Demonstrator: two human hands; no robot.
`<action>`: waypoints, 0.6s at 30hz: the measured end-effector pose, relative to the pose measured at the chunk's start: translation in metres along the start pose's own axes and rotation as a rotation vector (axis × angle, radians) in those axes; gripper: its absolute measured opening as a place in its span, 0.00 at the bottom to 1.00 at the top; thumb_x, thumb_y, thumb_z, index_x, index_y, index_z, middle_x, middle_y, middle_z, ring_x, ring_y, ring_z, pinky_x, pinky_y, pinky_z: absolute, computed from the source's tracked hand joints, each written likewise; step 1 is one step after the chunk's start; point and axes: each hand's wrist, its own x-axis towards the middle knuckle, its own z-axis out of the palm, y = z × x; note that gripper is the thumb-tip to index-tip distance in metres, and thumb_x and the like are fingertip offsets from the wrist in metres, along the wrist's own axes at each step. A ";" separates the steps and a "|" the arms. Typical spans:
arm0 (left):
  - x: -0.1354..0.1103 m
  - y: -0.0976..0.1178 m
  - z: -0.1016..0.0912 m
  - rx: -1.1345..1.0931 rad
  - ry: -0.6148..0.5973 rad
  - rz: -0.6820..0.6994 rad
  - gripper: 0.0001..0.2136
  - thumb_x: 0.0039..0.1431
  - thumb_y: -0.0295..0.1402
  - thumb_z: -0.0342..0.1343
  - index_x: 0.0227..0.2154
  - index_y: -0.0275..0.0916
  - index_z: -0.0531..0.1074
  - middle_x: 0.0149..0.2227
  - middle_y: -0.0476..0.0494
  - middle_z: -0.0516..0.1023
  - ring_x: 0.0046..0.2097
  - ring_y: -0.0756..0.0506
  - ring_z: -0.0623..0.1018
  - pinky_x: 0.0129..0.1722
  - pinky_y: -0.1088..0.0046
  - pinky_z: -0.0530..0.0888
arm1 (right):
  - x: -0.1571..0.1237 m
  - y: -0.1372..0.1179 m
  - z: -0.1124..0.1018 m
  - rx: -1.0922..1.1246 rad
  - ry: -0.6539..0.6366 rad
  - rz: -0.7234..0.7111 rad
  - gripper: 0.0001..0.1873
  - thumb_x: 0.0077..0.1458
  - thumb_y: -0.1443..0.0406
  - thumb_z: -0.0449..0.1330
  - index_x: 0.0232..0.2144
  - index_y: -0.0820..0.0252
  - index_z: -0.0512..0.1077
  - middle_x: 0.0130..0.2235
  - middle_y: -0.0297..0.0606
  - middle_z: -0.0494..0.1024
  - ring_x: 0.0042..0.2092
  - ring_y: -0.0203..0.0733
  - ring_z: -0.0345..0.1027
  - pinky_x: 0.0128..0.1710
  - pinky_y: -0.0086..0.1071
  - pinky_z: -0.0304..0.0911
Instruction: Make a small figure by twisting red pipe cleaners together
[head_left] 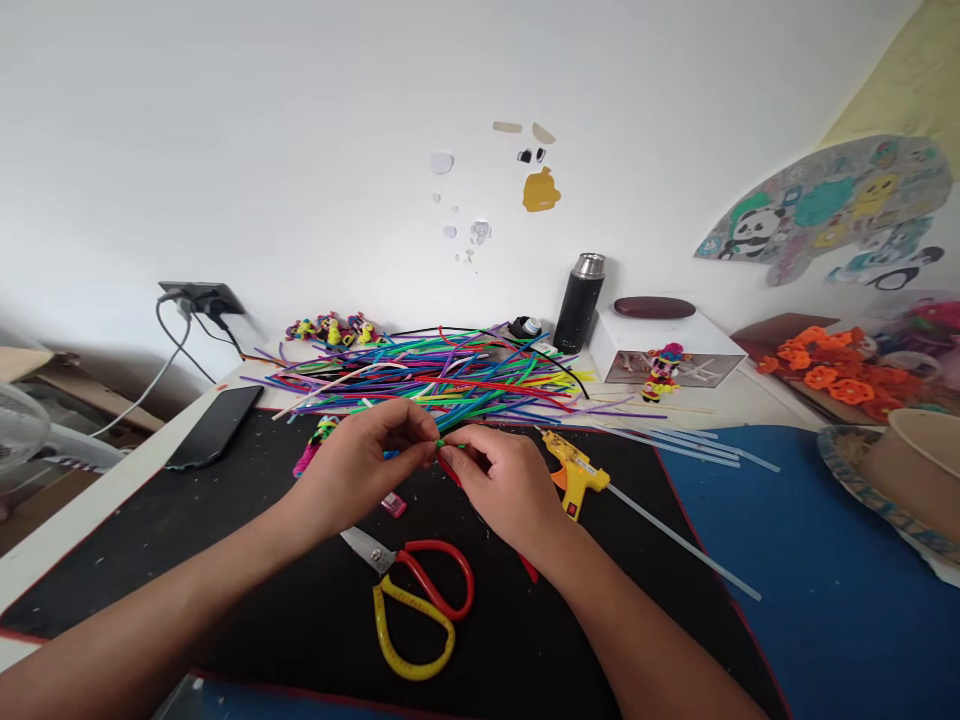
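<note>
My left hand (375, 455) and my right hand (502, 475) meet above the black mat (285, 600), fingertips pinched together. Between them shows a tiny bit of green pipe cleaner (441, 443); most of it is hidden by the fingers. Something red hangs just under my right fingertips, its shape partly covered. Below the hands lie scissors (412, 600) with one red and one yellow handle. Close to my right wrist is a yellow glue gun (574, 475) with a long glue stick in its back. A colourful pipe-cleaner figure (319, 445) lies beyond my left wrist.
Pipe cleaners (420, 375) of many colours are heaped along the wall. A phone (217, 425) lies at left, near a fan (30, 425). At the back stand a black flask (580, 305) and a white box (675, 350). Spare glue sticks (690, 445) lie at right.
</note>
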 end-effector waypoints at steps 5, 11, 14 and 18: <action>0.000 0.003 0.001 0.189 -0.032 0.086 0.03 0.61 0.29 0.58 0.32 0.42 0.75 0.31 0.49 0.79 0.34 0.46 0.77 0.33 0.72 0.71 | 0.000 0.002 0.001 -0.045 -0.049 0.024 0.07 0.63 0.68 0.63 0.36 0.55 0.83 0.31 0.34 0.83 0.31 0.39 0.73 0.32 0.31 0.58; 0.001 0.001 0.002 0.218 -0.058 0.149 0.06 0.59 0.25 0.55 0.30 0.42 0.74 0.31 0.49 0.78 0.34 0.46 0.77 0.34 0.72 0.71 | 0.001 0.004 0.001 -0.020 -0.090 0.072 0.07 0.63 0.67 0.63 0.34 0.56 0.82 0.32 0.33 0.84 0.32 0.38 0.74 0.32 0.30 0.58; 0.000 -0.005 0.004 0.067 -0.061 0.081 0.03 0.60 0.28 0.57 0.32 0.41 0.74 0.31 0.50 0.77 0.34 0.46 0.78 0.35 0.71 0.73 | 0.001 0.002 -0.001 0.031 -0.092 0.109 0.07 0.64 0.66 0.62 0.34 0.56 0.81 0.30 0.32 0.82 0.30 0.37 0.73 0.30 0.29 0.58; 0.000 -0.009 0.006 -0.076 -0.031 0.037 0.03 0.62 0.34 0.60 0.35 0.41 0.75 0.33 0.49 0.78 0.35 0.46 0.78 0.37 0.69 0.75 | 0.002 0.002 -0.002 0.112 -0.096 0.162 0.07 0.65 0.63 0.61 0.36 0.56 0.80 0.26 0.30 0.78 0.26 0.35 0.70 0.28 0.29 0.58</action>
